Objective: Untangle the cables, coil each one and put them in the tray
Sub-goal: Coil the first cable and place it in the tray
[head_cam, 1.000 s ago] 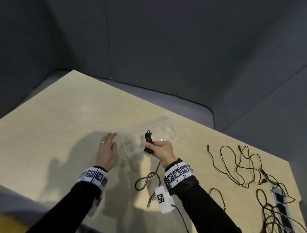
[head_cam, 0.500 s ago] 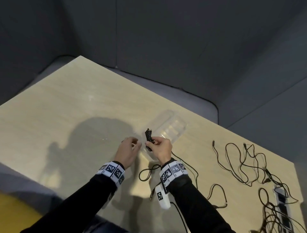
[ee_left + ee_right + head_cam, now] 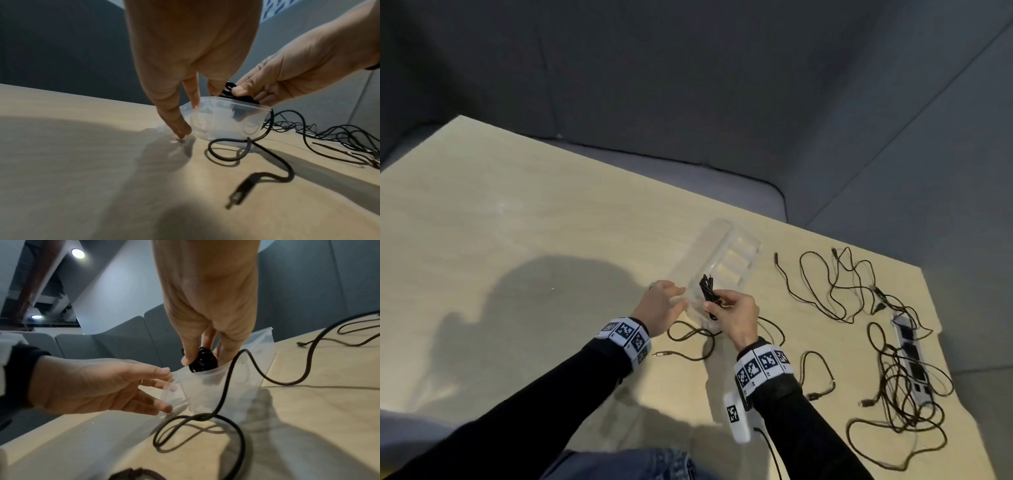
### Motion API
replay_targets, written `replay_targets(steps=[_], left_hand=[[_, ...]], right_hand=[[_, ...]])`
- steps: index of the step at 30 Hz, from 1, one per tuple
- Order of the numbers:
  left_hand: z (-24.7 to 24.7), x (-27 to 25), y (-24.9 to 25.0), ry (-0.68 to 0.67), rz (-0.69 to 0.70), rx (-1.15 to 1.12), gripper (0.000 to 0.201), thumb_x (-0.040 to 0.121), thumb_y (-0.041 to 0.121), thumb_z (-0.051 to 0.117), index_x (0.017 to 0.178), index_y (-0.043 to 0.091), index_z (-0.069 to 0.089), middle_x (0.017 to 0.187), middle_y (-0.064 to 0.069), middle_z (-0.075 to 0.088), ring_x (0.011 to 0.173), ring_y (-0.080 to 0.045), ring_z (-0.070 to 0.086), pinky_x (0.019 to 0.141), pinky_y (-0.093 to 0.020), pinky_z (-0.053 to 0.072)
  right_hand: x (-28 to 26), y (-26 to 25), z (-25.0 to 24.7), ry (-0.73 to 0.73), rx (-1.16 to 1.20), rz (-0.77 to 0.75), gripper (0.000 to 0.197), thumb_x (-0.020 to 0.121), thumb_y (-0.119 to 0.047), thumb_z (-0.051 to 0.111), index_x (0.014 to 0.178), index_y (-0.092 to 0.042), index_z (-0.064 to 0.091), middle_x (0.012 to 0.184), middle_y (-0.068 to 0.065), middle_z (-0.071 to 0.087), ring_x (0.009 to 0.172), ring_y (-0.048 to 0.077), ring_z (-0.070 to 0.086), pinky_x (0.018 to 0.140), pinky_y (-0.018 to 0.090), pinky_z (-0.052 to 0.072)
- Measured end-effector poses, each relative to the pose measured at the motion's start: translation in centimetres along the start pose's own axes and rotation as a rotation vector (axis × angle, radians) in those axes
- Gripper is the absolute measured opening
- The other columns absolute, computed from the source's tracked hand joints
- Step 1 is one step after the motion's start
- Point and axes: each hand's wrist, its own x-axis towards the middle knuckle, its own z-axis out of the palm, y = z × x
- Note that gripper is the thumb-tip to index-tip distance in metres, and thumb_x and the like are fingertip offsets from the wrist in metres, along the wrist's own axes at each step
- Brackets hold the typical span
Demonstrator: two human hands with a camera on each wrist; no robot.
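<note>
A clear plastic tray (image 3: 726, 253) lies slantwise on the wooden table. My right hand (image 3: 732, 315) pinches a coiled black cable (image 3: 707, 289) (image 3: 202, 361) just above the tray's near end (image 3: 228, 116). My left hand (image 3: 659, 306) is at the tray's left near corner, its straight fingers (image 3: 174, 120) touching the tray wall (image 3: 174, 392) and the table. A loose black cable (image 3: 695, 337) (image 3: 267, 155) loops on the table in front of the tray, its plug (image 3: 240, 193) lying free.
A tangle of black cables (image 3: 859, 291) spreads over the table's right side, and more of them lie heaped on a white power strip (image 3: 912, 359) near the right edge. Grey padded seating runs behind the table.
The tray has swung round from crosswise to slanting away from me. My left hand came in from the left to the tray's near corner. My right hand keeps the coil over the tray.
</note>
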Motion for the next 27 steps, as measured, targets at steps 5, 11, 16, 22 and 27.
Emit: replay_targets(steps=[5, 11, 16, 22, 27], left_hand=[[1.3, 0.1, 1.1, 0.070, 0.159, 0.039, 0.039, 0.083, 0.024, 0.068, 0.115, 0.001, 0.065, 0.116, -0.025, 0.060, 0.110, -0.036, 0.056, 0.102, -0.040, 0.038], [2.4, 0.0, 0.5, 0.048, 0.186, 0.076, 0.040, 0.085, 0.008, 0.065, 0.124, 0.009, 0.061, 0.125, -0.026, 0.054, 0.106, -0.039, 0.058, 0.101, -0.041, 0.042], [3.0, -0.1, 0.5, -0.036, 0.158, 0.128, 0.049, 0.087, 0.010, 0.059, 0.135, 0.013, 0.050, 0.136, -0.021, 0.045, 0.125, -0.035, 0.045, 0.106, -0.038, 0.036], [2.1, -0.7, 2.6, 0.172, 0.600, 0.500, 0.054, 0.067, 0.008, 0.073, 0.120, 0.018, 0.063, 0.115, -0.006, 0.065, 0.090, -0.027, 0.063, 0.066, -0.034, 0.049], [2.6, -0.8, 3.3, 0.153, 0.733, 0.700, 0.038, 0.069, 0.016, 0.060, 0.106, 0.019, 0.069, 0.120, 0.002, 0.065, 0.106, -0.022, 0.061, 0.085, -0.035, 0.040]], right_hand=[[-0.1, 1.5, -1.1, 0.044, -0.281, -0.084, 0.004, 0.078, -0.008, 0.066, 0.081, -0.007, 0.068, 0.071, -0.002, 0.062, 0.071, 0.014, 0.055, 0.058, 0.015, 0.040], [-0.1, 0.7, -1.8, 0.020, -0.864, -0.202, 0.025, 0.089, -0.008, 0.050, 0.096, -0.019, 0.071, 0.089, 0.007, 0.068, 0.093, 0.027, 0.057, 0.080, 0.034, 0.036], [1.3, -0.6, -1.4, -0.171, -0.915, -0.107, 0.022, 0.094, -0.008, 0.045, 0.107, -0.006, 0.063, 0.109, 0.014, 0.066, 0.102, 0.031, 0.062, 0.085, 0.036, 0.047], [3.1, -0.4, -1.9, -0.349, -0.888, -0.124, 0.021, 0.090, -0.013, 0.055, 0.105, -0.003, 0.065, 0.104, 0.016, 0.065, 0.098, 0.032, 0.063, 0.081, 0.032, 0.049], [3.0, 2.4, -2.8, -0.279, -0.706, -0.217, 0.013, 0.080, -0.018, 0.069, 0.089, -0.011, 0.076, 0.085, 0.010, 0.073, 0.082, 0.025, 0.067, 0.076, 0.026, 0.052]])
